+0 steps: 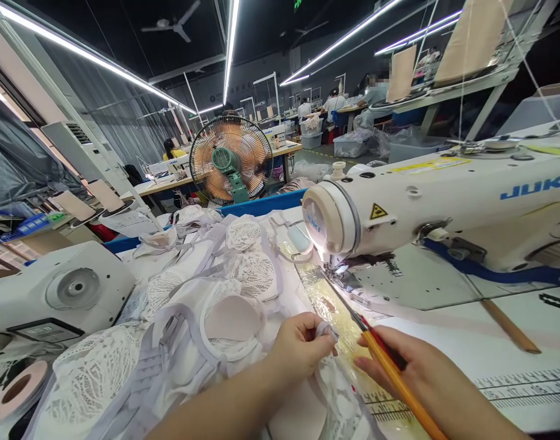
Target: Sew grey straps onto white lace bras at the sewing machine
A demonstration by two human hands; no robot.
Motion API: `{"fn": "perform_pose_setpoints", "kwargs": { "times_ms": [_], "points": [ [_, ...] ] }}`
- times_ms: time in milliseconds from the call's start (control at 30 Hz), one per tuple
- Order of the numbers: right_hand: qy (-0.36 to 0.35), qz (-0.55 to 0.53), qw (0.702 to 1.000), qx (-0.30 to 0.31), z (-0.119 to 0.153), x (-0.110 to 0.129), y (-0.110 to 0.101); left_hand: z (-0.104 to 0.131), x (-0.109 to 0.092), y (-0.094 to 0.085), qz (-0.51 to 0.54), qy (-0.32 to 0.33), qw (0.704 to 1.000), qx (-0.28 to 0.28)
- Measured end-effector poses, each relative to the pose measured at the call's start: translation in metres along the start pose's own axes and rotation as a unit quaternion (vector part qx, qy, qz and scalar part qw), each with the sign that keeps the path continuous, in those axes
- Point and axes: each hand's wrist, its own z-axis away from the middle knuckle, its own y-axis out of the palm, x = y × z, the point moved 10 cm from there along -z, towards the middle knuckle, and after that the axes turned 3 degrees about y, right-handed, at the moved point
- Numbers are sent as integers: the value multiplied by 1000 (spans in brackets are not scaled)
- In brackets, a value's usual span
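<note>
Between finger and thumb, my left hand (302, 345) pinches a small edge of pale lilac fabric (324, 330). My right hand (412, 366) holds an orange-handled tool (392, 376) along with something red and a thin metal tip, which points toward the needle area of the white sewing machine (376, 214). White lace bras with lilac bands (234, 305) are heaped left of the machine, beneath and beyond my left hand. Under my right hand runs a yellowish taped strip (339, 324) with ruler markings.
A wooden-handled tool (509, 327) lies on the machine table at the right. Another white machine head (60, 287) stands at the left, near a tape roll (18, 391). Beyond the heap are a large fan (232, 160) and people at other tables.
</note>
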Motion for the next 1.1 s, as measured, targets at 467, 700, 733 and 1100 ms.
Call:
{"fn": "perform_pose_setpoints", "kwargs": {
  "times_ms": [467, 700, 733, 1100],
  "points": [
    [-26, -144, 984, 105, -23, -4, 44, -6, 16, -6, -114, -21, 993, 29],
    [-29, -185, 974, 128, -19, -3, 46, -3, 11, 1, -122, -16, 991, 56],
    [-15, -202, 969, 139, -17, -4, 48, -2, 11, 2, -124, -14, 990, 58],
    [-14, -163, 977, 134, -15, -1, 36, -3, 9, 2, -138, 11, 989, 61]
  ]
}}
